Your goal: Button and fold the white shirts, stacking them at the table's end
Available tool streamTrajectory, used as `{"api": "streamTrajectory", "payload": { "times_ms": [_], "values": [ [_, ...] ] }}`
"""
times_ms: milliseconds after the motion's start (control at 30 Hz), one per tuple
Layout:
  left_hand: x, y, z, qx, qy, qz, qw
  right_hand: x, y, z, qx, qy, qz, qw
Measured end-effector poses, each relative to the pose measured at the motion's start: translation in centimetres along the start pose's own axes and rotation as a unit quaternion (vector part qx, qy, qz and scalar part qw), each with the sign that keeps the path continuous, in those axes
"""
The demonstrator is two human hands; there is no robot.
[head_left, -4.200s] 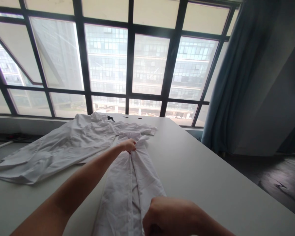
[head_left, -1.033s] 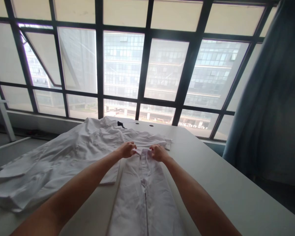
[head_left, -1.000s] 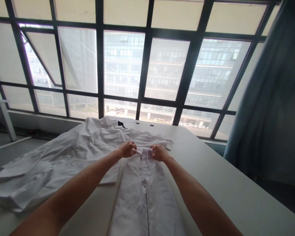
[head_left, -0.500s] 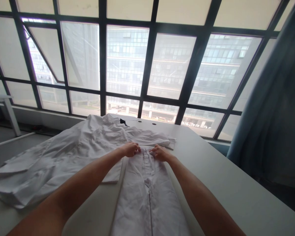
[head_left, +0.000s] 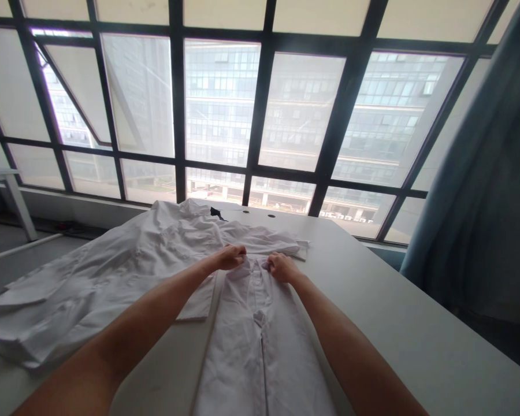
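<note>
White trousers (head_left: 238,346) lie lengthwise in front of me, waistband at the far end and legs running toward me. My left hand (head_left: 233,257) is closed on the left side of the waistband. On its right side my right hand (head_left: 281,267) pinches the cloth with curled fingers. Between the two hands the front fly shows, with buttons down its middle. To the left and beyond lies a large white coat-like garment (head_left: 125,260), spread and wrinkled, with a sleeve (head_left: 264,240) stretching to the right just past my hands.
The white table (head_left: 394,323) extends to the right and under the clothes. A small black item (head_left: 216,213) lies at the far edge near two round holes. Beyond stand dark-framed windows, a blue curtain (head_left: 472,190) at right and another white table (head_left: 4,171) at left.
Both hands keep their hold on the waistband, with only a slight shift of the fingers. The view has tilted a little; the clothes lie much the same.
</note>
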State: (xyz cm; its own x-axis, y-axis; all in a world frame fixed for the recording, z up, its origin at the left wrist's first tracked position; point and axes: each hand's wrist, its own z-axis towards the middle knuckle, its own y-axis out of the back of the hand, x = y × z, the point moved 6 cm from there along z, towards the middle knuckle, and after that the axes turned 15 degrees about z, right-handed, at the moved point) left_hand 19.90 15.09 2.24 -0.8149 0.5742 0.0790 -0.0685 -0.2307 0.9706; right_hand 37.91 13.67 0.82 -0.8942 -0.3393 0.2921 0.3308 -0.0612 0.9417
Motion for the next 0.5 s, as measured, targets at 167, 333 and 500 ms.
{"api": "streamTrajectory", "payload": {
  "times_ms": [167, 333, 500],
  "values": [
    [-0.8, -1.3, 0.3, -0.018, 0.036, 0.016, 0.999, 0.9, 0.0, -0.5, -0.027, -0.008, -0.014, 1.0],
    [-0.8, -1.2, -0.7, -0.086, 0.118, 0.056, 0.988, 1.8, 0.7, -2.4, -0.141, -0.025, -0.049, 0.989],
    [4.0, -2.9, -1.0, -0.024, 0.266, -0.142, 0.953, -2.7, 1.1, -3.6, -0.123, -0.195, 0.086, 0.969]
  ]
}}
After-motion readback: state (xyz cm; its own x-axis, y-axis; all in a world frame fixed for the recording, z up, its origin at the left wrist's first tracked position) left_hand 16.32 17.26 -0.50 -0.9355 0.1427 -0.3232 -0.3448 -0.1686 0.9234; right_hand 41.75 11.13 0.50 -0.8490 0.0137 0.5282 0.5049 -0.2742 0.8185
